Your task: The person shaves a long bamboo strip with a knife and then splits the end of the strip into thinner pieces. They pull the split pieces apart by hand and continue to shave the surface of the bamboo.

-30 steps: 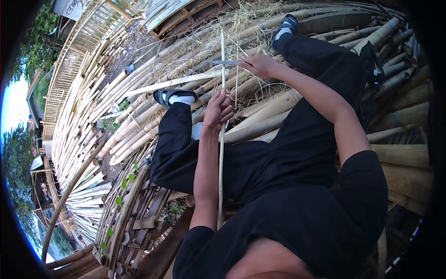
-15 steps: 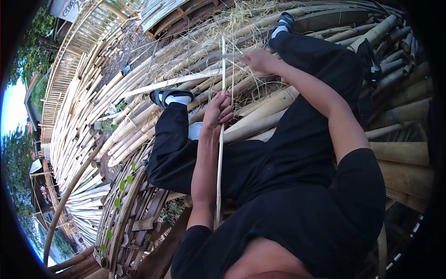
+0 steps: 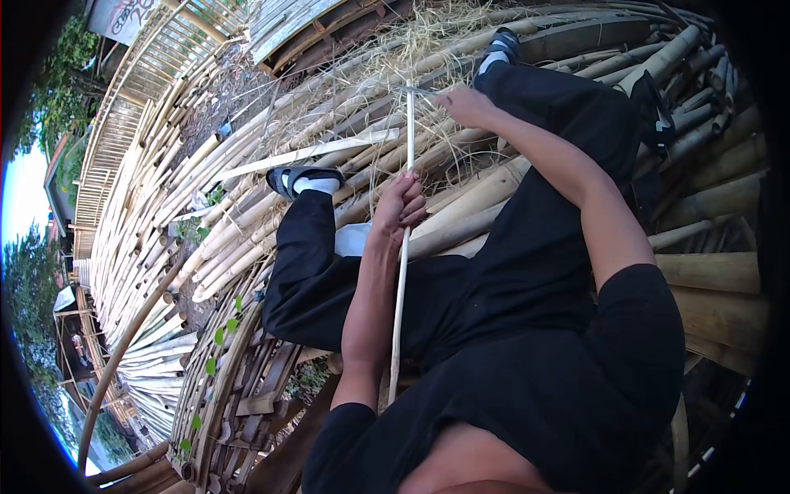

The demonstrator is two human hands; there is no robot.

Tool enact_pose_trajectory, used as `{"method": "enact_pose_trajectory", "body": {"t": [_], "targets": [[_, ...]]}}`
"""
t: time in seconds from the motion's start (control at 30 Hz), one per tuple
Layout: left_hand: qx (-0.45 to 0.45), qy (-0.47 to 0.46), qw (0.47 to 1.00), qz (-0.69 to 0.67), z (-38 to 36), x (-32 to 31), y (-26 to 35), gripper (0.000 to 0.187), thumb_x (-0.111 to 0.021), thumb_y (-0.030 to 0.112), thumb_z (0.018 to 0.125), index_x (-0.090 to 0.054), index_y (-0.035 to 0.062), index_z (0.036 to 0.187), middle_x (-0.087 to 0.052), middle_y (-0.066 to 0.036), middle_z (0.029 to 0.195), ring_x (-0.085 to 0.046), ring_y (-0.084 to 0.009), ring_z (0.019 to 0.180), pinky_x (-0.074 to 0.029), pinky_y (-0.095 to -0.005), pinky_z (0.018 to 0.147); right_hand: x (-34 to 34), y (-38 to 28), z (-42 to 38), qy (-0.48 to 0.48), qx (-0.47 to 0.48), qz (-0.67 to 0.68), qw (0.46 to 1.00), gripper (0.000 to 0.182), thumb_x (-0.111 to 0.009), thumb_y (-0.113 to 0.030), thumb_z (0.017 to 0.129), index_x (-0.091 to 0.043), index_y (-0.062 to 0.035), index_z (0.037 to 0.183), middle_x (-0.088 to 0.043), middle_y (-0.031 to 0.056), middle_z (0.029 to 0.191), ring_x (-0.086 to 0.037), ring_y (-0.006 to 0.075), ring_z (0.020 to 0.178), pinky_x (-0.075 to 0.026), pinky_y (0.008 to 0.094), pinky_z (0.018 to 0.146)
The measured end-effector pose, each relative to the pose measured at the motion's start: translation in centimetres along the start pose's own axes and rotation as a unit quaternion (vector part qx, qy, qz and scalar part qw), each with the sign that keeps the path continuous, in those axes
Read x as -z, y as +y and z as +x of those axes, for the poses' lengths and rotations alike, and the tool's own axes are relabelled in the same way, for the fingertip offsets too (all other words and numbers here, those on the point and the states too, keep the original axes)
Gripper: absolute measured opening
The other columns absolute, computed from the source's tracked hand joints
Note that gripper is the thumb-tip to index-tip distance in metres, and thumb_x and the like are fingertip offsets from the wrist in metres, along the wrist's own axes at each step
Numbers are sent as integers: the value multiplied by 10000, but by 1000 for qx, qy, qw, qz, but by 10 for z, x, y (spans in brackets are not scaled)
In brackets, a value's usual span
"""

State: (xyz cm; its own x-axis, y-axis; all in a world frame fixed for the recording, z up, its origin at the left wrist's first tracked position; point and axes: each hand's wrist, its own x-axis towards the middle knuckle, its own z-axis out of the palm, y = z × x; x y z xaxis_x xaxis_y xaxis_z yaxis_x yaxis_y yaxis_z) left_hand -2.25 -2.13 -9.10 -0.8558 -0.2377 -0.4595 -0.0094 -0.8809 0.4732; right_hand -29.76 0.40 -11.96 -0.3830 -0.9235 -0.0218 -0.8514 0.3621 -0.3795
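Note:
My left hand (image 3: 399, 204) is closed around a long, pale bamboo strip (image 3: 411, 132). The strip runs from above my lap, past my left forearm, out to a far end between my feet. At that far end lies the thin grey blade of a knife (image 3: 421, 90), touching or just over the strip. My right hand (image 3: 466, 107) has its fingers curled round the knife's handle, which is mostly hidden. Curly bamboo shavings (image 3: 436, 41) are scattered around and beyond the blade.
Bamboo poles (image 3: 247, 198) lie beneath and around my sandalled feet. A wider flat strip (image 3: 329, 148) rests beside my left foot. Thick bamboo (image 3: 712, 272) is stacked at the right. A bamboo fence (image 3: 148, 82) and a wooden platform (image 3: 288, 29) stand farther off.
My left hand and the strip have shifted slightly to the right, and the strip's far end sits nearer to me. My right hand, blurred before, is now sharper beside that end.

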Motion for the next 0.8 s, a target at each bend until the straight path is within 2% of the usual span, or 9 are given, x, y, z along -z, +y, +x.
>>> {"method": "enact_pose_trajectory", "body": {"t": [0.17, 0.23, 0.3, 0.37, 0.57, 0.6, 0.67, 0.7, 0.8], "targets": [[-21, -46, 999, -11, -12, -3, 11, 157, -347, 172, 981, -440, 79, 897, -243, 56, 489, -206, -34, 313, -184, -186, 264, 0, -35, -26, -76, 183, 61, 978, 562, -317, -490, 926, -614, -16, 871, -609, 233, 835, -586, 399, 816, -450, 463, 744], [-5, -43, 998, -44, -16, -4, 4, 150, -359, 179, 978, -444, 84, 899, -242, 57, 490, -203, -35, 314, -178, -187, 264, 6, -5, -16, -46, 148, 33, 987, 547, -321, -489, 928, -623, -35, 881, -618, 221, 828, -593, 392, 796, -452, 469, 730], [19, -1, 1000, -6, -6, -7, -2, 147, -367, 190, 976, -447, 89, 904, -240, 58, 490, -204, -35, 315, -174, -188, 263, 12, 16, 3, -27, -50, -45, 997, 529, -329, -487, 929, -628, -54, 868, -625, 207, 820, -602, 378, 763, -460, 474, 701], [1, -15, 999, 30, -1, -12, -1, 156, -368, 198, 977, -449, 89, 898, -243, 60, 489, -206, -37, 315, -168, -190, 263, -3, 1, 7, -8, -79, 16, 997, 530, -337, -498, 923, -627, -62, 842, -629, 198, 810, -611, 367, 751, -469, 476, 680], [-2, -22, 1000, -10, -15, -3, 5, 160, -372, 193, 977, -451, 88, 886, -252, 64, 494, -209, -41, 315, -168, -193, 266, 2, -44, -25, -70, 183, 11, 981, 517, -357, -515, 908, -624, -75, 858, -625, 205, 836, -603, 379, 807, -465, 469, 689], [-1, -10, 1000, -2, -21, -9, 3, 158, -375, 198, 977, -454, 92, 890, -250, 63, 499, -203, -39, 318, -169, -193, 268, 12, -32, -21, -50, 186, -38, 981, 410, -373, -383, 936, -607, -49, 891, -628, 190, 781, -617, 369, 763, -477, 455, 674], [-3, -7, 1000, -6, -31, -7, -6, 157, -376, 200, 976, -454, 92, 892, -248, 63, 501, -199, -38, 321, -170, -193, 268, 7, 44, 12, 28, -175, -20, 984, 412, -351, -359, 941, -624, -50, 960, -642, 197, 908, -625, 371, 845, -495, 447, 744], [-16, -10, 1000, -2, -27, -8, 2, 156, -377, 201, 976, -455, 93, 894, -245, 62, 503, -194, -37, 323, -171, -193, 268, 12, 74, 14, 41, -249, -25, 967, 464, -320, -375, 947, -620, -27, 1016, -620, 221, 1018, -612, 371, 927, -488, 458, 811], [-33, -12, 999, 1, -28, -3, 21, 161, -373, 202, 977, -454, 89, 896, -244, 61, 505, -195, -36, 325, -176, -185, 270, 5, 83, 12, 57, -217, 10, 974, 571, -300, -469, 934, -620, 2, 967, -622, 245, 956, -585, 398, 948, -453, 484, 830]]}}
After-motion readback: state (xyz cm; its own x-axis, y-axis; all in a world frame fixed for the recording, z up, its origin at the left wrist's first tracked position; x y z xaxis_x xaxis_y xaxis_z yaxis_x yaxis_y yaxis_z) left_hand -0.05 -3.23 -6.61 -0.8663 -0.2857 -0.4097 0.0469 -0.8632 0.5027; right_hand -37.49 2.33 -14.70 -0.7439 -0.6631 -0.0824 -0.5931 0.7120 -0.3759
